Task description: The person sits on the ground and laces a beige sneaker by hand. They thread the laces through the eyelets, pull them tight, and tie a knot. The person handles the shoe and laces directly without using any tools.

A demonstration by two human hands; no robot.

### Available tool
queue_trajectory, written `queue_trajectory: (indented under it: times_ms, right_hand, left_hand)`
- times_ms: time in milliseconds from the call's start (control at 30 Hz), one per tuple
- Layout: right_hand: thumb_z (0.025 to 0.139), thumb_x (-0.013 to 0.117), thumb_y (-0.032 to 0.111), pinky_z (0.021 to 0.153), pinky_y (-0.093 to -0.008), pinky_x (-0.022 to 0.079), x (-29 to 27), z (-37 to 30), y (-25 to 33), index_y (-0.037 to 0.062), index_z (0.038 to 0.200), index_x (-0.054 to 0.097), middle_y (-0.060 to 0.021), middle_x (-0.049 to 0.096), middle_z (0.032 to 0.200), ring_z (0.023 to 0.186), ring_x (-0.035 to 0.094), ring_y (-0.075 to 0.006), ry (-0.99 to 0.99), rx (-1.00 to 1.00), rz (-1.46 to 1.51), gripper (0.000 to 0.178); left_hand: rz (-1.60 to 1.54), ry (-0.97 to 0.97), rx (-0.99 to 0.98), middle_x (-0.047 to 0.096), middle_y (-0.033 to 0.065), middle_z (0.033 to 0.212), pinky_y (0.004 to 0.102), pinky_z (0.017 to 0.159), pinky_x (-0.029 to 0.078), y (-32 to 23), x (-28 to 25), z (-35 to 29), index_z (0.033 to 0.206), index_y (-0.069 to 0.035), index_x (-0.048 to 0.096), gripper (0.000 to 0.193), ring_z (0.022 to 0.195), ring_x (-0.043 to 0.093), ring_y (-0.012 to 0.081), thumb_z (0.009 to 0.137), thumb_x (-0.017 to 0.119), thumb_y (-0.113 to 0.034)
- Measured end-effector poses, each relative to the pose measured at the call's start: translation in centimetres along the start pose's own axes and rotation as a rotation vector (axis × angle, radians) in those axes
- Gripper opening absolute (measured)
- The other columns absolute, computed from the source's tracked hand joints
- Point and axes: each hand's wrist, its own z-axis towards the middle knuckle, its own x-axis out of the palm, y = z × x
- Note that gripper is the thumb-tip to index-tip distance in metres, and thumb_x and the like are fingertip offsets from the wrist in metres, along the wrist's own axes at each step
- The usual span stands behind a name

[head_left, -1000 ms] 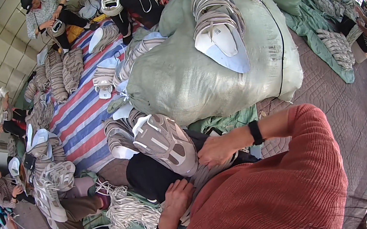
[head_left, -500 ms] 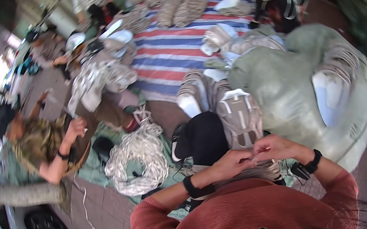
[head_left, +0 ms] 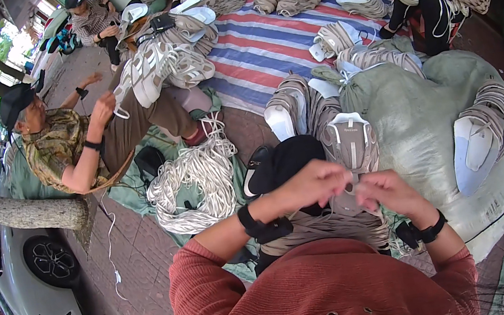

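The grey-beige shoe upper (head_left: 351, 138) lies just beyond and partly under the left hand (head_left: 319, 184) and the right hand (head_left: 387, 192), beside the black-clothed knee (head_left: 296, 158) and near the large green sack (head_left: 421, 121). In my judgement, it could slide down if the knee moves, because neither hand appears to hold it firmly. A small pale piece (head_left: 353, 181) between the fingertips could also fall, if it is pinched too weakly.

The left hand comes from the left, its back upward and its fingers bent to the right. The right hand reaches up from the lower right, fingers curled inward. Their fingertips are near each other. Each grip looks narrow, but the fingers are blurred, so I cannot tell whether it holds something.
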Motion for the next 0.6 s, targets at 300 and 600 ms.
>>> queue_trajectory:
  times_ms: [300, 600]
  right_hand:
    - [0.098, 0.045, 0.014, 0.053, -0.0263, 0.027, -14.4, -9.0, -0.5, 0.0106, 0.071, 0.041, 0.0052, 0.03, 0.059, 0.055, 0.028, -0.009, -0.567, -0.505, 0.8, 0.027]
    - [0.101, 0.036, 0.035, 0.111, -0.0413, 0.034, -35.3, -33.6, -5.8, 0.0021, 0.139, 0.045, -0.0143, 0.049, 0.14, 0.131, 0.045, -0.0275, -1.461, -0.258, 0.248, 0.051]
  left_hand:
    - [-0.226, -0.324, 0.014, 0.045, -0.006, 0.07, 0.0169, 0.045, 0.026, -0.4, -15.0, -8.9, 0.095, -0.006, 0.058, 0.015, 0.053, 0.035, 0.0014, 0.096, 0.06, -0.021]
    - [-0.072, -0.651, -0.069, 0.063, -0.0052, 0.086, 0.0163, 0.057, 0.042, 2.6, -22.6, -15.4, 0.113, -0.01, 0.061, 0.026, 0.068, 0.055, 0.0023, 0.091, 0.066, -0.022]
